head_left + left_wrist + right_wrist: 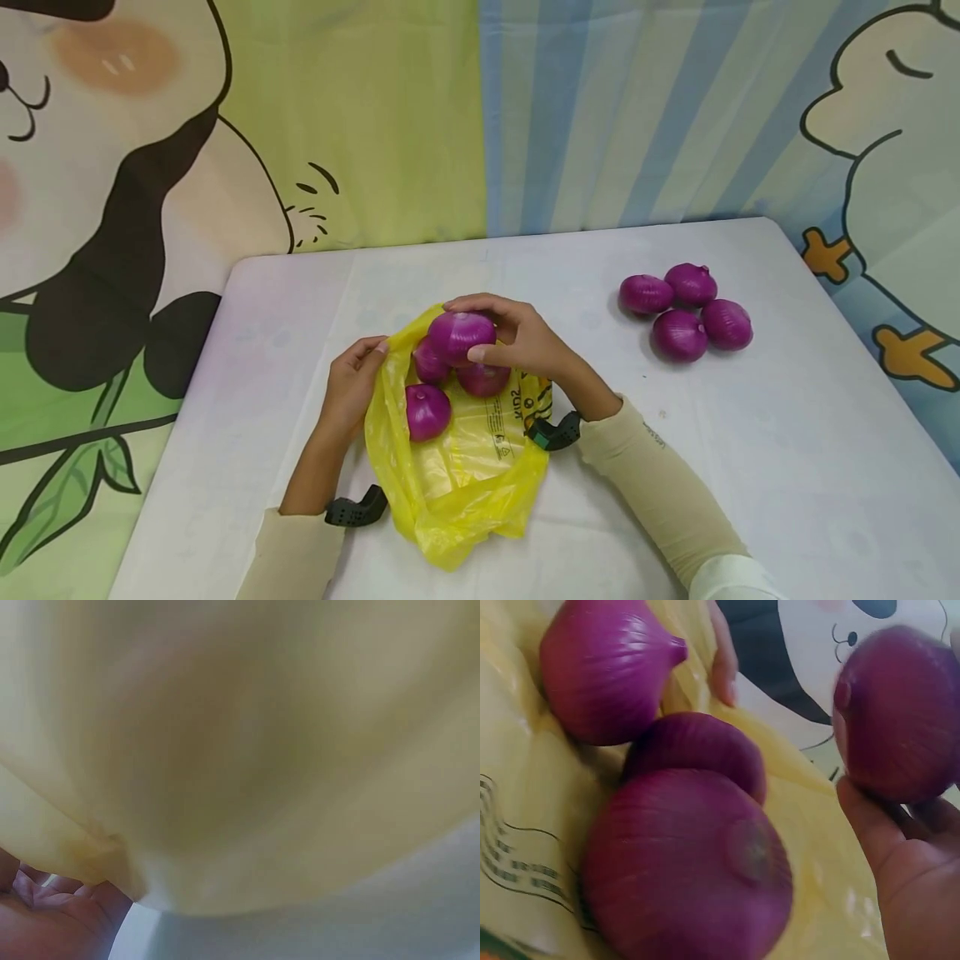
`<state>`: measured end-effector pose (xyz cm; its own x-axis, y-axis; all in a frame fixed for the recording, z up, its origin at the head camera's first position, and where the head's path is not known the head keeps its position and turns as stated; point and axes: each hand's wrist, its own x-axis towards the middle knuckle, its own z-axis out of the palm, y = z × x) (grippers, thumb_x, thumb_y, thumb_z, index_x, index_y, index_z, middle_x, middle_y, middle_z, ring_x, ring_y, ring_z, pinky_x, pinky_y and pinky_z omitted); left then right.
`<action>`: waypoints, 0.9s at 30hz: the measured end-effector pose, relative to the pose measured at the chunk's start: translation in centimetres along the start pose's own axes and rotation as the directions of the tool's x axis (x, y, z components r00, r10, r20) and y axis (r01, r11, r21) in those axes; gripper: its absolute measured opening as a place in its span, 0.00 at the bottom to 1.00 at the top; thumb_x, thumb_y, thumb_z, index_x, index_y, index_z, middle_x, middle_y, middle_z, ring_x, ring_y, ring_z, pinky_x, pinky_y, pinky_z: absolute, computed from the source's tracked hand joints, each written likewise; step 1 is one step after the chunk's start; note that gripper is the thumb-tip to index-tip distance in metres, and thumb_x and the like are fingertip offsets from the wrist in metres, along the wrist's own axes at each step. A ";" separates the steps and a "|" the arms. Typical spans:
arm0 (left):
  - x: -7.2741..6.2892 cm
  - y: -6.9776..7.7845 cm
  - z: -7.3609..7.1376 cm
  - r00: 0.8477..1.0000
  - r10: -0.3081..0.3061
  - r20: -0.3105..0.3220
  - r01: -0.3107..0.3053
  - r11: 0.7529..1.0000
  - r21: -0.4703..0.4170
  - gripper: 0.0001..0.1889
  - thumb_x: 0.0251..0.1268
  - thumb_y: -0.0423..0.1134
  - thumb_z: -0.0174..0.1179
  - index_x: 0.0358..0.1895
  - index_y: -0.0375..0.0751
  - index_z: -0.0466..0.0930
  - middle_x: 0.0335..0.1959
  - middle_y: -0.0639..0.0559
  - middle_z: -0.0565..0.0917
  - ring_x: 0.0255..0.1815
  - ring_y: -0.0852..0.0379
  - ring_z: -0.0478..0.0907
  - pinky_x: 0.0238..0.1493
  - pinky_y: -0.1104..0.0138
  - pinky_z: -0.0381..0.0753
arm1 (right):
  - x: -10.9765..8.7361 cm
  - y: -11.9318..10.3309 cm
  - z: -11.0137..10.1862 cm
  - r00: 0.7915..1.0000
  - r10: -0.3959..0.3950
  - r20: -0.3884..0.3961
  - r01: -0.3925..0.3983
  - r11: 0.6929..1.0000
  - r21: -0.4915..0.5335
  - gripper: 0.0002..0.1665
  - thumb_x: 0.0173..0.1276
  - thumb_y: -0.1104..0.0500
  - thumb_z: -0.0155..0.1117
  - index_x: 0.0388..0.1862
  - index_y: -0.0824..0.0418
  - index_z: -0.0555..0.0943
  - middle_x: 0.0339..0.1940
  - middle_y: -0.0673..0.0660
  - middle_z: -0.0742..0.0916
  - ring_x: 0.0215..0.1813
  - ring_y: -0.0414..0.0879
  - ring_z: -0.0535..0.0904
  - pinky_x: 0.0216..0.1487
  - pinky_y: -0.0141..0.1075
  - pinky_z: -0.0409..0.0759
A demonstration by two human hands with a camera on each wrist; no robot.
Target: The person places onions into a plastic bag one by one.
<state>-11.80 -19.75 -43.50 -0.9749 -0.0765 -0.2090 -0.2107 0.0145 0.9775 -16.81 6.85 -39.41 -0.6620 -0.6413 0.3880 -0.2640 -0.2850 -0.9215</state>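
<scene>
A yellow plastic bag point(465, 475) lies spread with its mouth facing up on the table, printed with dark marks. My left hand point(349, 385) pinches the bag's left edge between thumb and fingers. In my right hand point(525, 337) is a purple onion point(461, 337), gripped above the bag; the right wrist view shows this same onion point(904, 716) held apart from the others. Three more onions rest in the bag, one nearer the front point(428, 412) and two partly hidden beneath the held onion. Blurred yellow plastic fills most of the left wrist view.
Several purple onions point(678, 335) sit grouped at the right back of the white table point(810, 467). Behind the table hangs a cartoon-printed cloth point(375, 108). Each wrist wears a black device, the right one point(555, 432) close to the bag's edge.
</scene>
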 end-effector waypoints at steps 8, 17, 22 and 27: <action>0.0 0.0 0.0 1.000 -0.002 -0.003 0.002 1.000 0.016 0.21 0.73 0.50 0.55 0.56 0.36 0.77 0.48 0.45 0.80 0.39 0.56 0.81 0.40 0.68 0.83 | 0.2 0.1 1.6 0.990 0.119 0.081 -0.107 0.984 -0.139 0.31 0.58 0.77 0.67 0.62 0.70 0.72 0.62 0.64 0.75 0.58 0.54 0.76 0.56 0.46 0.79; 0.0 0.1 0.0 1.000 -0.019 -0.016 0.019 0.999 0.034 0.21 0.74 0.50 0.54 0.57 0.37 0.76 0.49 0.44 0.80 0.41 0.56 0.81 0.42 0.69 0.83 | 0.5 -1.8 2.5 0.977 0.150 0.150 -0.123 0.976 -0.180 0.30 0.59 0.75 0.66 0.62 0.73 0.71 0.61 0.69 0.75 0.59 0.56 0.74 0.58 0.46 0.77; 0.0 0.1 0.0 1.000 -0.016 -0.011 0.016 0.999 0.030 0.21 0.74 0.50 0.53 0.58 0.36 0.76 0.50 0.43 0.80 0.42 0.56 0.81 0.42 0.69 0.83 | 0.6 -1.6 2.3 0.976 0.100 0.194 -0.074 0.988 -0.137 0.31 0.60 0.76 0.65 0.63 0.76 0.69 0.61 0.75 0.74 0.63 0.69 0.68 0.62 0.60 0.68; 0.0 0.0 0.0 1.000 -0.012 -0.009 0.012 1.000 0.029 0.22 0.74 0.50 0.53 0.58 0.36 0.76 0.50 0.43 0.79 0.42 0.56 0.81 0.42 0.69 0.83 | 0.5 -1.7 2.2 0.981 0.094 0.168 -0.074 0.990 -0.120 0.30 0.62 0.77 0.62 0.62 0.81 0.67 0.61 0.77 0.72 0.64 0.71 0.67 0.64 0.62 0.63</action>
<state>-11.81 -19.73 -43.47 -0.9718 -0.0855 -0.2200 -0.2242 0.0428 0.9736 -15.16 5.48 -37.66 -0.5566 -0.7755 0.2978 -0.2970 -0.1490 -0.9432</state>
